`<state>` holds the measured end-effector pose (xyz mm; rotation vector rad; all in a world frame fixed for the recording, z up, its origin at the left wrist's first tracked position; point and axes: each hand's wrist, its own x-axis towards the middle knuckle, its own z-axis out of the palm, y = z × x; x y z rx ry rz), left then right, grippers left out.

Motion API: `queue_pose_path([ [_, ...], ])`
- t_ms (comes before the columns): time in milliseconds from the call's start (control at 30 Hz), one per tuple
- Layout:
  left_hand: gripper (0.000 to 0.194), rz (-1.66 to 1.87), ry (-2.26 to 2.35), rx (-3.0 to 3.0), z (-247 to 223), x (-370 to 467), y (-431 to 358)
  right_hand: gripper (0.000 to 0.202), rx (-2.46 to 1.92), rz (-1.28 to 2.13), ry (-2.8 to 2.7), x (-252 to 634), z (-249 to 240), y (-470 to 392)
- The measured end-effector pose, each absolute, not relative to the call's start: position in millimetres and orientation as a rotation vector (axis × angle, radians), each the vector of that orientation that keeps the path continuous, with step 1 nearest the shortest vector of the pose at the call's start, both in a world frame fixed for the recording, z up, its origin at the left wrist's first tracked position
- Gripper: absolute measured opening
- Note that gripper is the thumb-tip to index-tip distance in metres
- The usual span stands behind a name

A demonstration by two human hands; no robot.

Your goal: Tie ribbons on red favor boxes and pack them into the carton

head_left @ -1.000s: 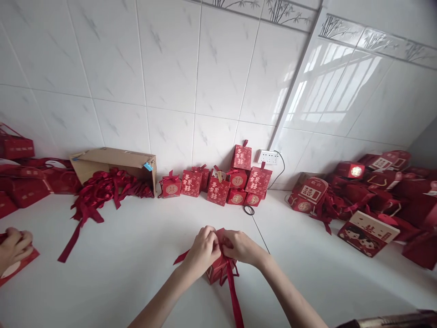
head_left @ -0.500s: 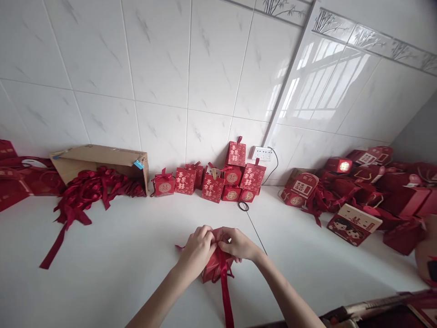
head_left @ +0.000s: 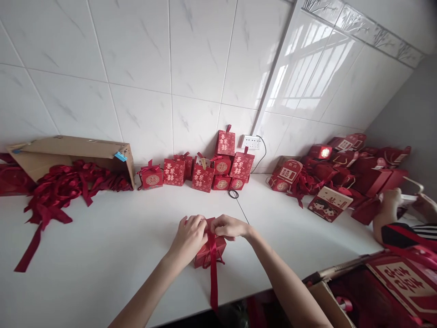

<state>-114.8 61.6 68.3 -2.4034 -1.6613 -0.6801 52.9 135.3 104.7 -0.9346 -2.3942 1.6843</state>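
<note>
A small red gift box (head_left: 219, 248) stands on the white tabletop between my hands. A dark red ribbon (head_left: 213, 278) runs over its top and hangs down the near side past the table edge. My left hand (head_left: 194, 231) is closed at the top left of the box, its fingers curled on the ribbon. From the right, my right hand (head_left: 229, 227) pinches the ribbon close beside the left fingertips. Both hands partly cover the box's top, and the exact fold of ribbon between the fingers is hidden.
An open cardboard box (head_left: 68, 148) at the left spills red ribbons (head_left: 68, 187). Several finished-looking red boxes (head_left: 203, 176) line the tiled wall near a socket (head_left: 251, 142). At right lie piled red boxes (head_left: 370, 184), a co-worker's hands (head_left: 392, 202), and a carton (head_left: 327, 298) below the edge.
The view has swung right, so the table items appear farther left. A co-worker's hands and more of the front carton have come into view. My hands stay at the box's top.
</note>
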Motion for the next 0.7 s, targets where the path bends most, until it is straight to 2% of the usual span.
queue_pose_path([
  [300, 0.011, -1.05, -2.095, -2.053, 70.5, -125.3, 66.1, 0.016, -1.09, 1.354, -2.515, 54.8, 114.3, 116.8],
  [467, 0.021, -1.376, -2.558, -1.638, 83.9, -158.1, 61.2, 0.014, -1.122, 1.34, -2.39, 58.6, 105.8, 115.3],
  [567, 0.036, -1.37, -2.882, -1.538, 94.5, -176.4, 52.8, 0.02, -1.174, 1.304, -2.316, 59.5, 101.2, 114.6],
  [700, 0.044, -1.332, -2.908, -1.582, 100.3, -189.0, 37.7, 0.025, -1.23, 1.241, -2.202, 57.5, 99.5, 114.5],
])
